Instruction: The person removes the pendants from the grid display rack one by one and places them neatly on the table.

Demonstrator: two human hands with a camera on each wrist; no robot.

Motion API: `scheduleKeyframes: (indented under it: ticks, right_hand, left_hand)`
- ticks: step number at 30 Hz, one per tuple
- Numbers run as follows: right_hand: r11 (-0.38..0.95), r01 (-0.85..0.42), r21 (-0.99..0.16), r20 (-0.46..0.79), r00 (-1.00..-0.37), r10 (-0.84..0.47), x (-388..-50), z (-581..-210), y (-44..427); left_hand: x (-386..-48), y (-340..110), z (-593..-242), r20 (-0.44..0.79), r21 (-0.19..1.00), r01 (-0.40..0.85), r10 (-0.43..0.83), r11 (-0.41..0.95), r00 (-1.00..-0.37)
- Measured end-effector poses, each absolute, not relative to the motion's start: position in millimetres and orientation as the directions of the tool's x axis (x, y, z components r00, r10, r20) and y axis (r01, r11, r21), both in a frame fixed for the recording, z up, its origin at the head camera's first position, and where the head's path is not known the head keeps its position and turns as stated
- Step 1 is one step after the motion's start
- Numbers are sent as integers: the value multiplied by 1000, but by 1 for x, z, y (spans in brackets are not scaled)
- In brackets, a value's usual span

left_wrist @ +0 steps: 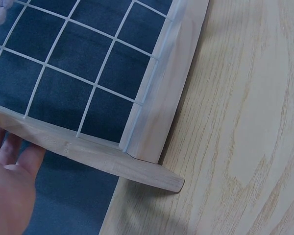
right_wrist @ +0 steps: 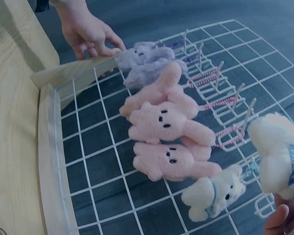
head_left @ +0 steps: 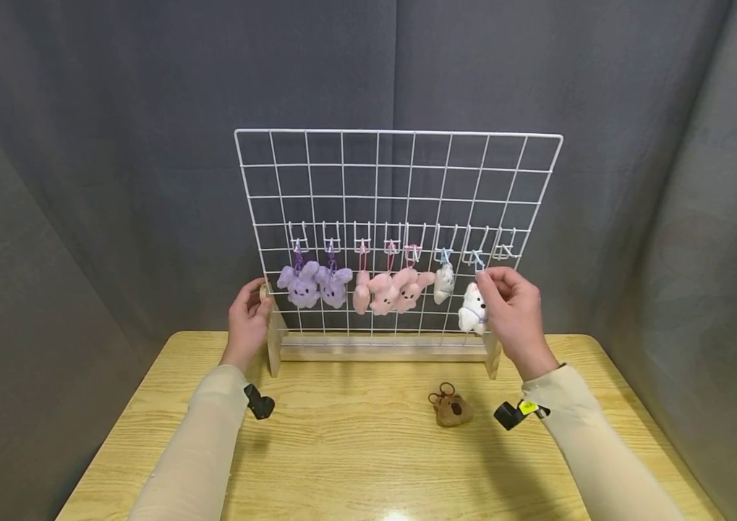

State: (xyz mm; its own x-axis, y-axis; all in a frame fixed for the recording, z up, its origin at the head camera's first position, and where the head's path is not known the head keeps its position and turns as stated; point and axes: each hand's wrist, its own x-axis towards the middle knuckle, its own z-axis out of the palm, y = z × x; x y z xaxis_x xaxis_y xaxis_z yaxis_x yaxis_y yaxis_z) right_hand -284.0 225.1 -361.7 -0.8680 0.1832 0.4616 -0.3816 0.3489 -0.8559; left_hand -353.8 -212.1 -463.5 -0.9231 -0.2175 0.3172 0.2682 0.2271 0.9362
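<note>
My left hand (head_left: 249,323) grips the wooden side post (left_wrist: 83,152) of a white wire grid rack (head_left: 377,197), thumb on one side and fingers on the other. At the rack's right, my right hand (head_left: 516,312) pinches the light-blue cord of a white plush keychain (head_left: 471,310). That cord is up at a wire hook (head_left: 475,255); whether it is fully looped over cannot be told. In the right wrist view the plush (right_wrist: 278,154) hangs close to the fingertips. Just left of it hangs another white plush keychain (right_wrist: 213,192).
Two purple plush keychains (head_left: 303,286) and three pink ones (head_left: 384,292) hang from hooks to the left. The rightmost hook (head_left: 503,250) holds no keychain. A brown plush keychain (head_left: 453,410) lies on the wooden table (head_left: 342,449) before the rack. Grey curtains (head_left: 147,181) surround it.
</note>
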Motion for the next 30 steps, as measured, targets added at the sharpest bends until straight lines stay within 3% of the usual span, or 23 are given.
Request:
scheduleKeyframes:
  ticks: [16,30]
  right_hand:
    - [367,-456,-811,496,-868,15,-280,-394,207]
    - [457,-394,-798,379,-916,-128,-286,-436,195]
  left_hand:
    - [-353,-212,-463,309,939,259,-222,228,-925]
    - [-355,-212,-463,316,937,268,-215,224,-924]
